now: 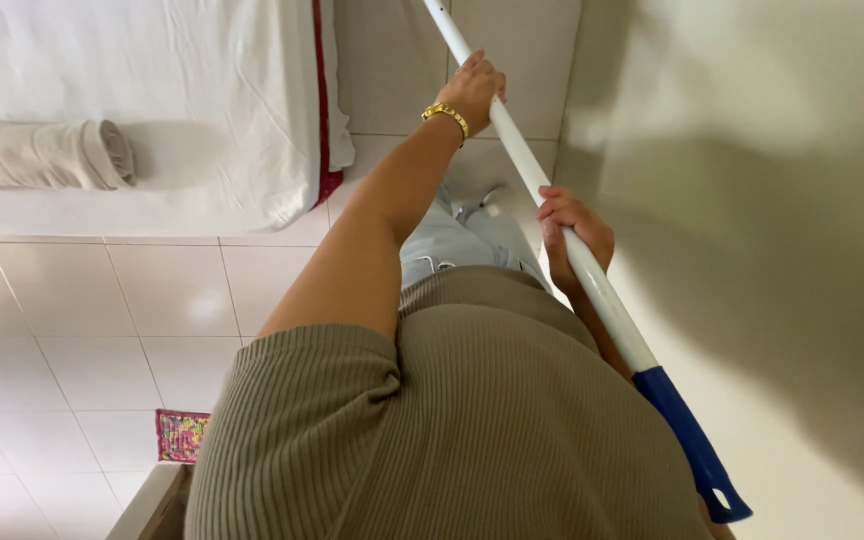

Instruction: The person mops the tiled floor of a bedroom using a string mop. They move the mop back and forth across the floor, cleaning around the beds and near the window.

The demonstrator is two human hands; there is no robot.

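While the head camera looks down over a ribbed olive-green top (pixel 472 430), both hands are closed around a long white pole (pixel 522 165) that runs at a slant from the top of the picture down to the lower right. That pole ends in a blue grip (pixel 687 435) with a hanging hole at its tip, near the bottom right corner. Higher up the pole, one hand (pixel 474 88), wearing a gold bracelet (pixel 446 113) at the wrist, has its fingers wrapped around the shaft. Further down, the other hand (pixel 570 228) is curled tightly on the white shaft, just above the blue grip. I cannot tell for certain which one is left and which right from this angle; going by the picture, the braceleted arm reaches from the left side.

A white-tiled floor (pixel 122 300) spreads below. On the upper left lies a bed (pixel 202 110) with a white sheet, red trim at its edge, and a rolled beige towel (pixel 47 155) resting on it. A small patterned pink mat (pixel 182 435) sits at lower left. A plain pale wall (pixel 772 200) fills the right side, close beside the pole.
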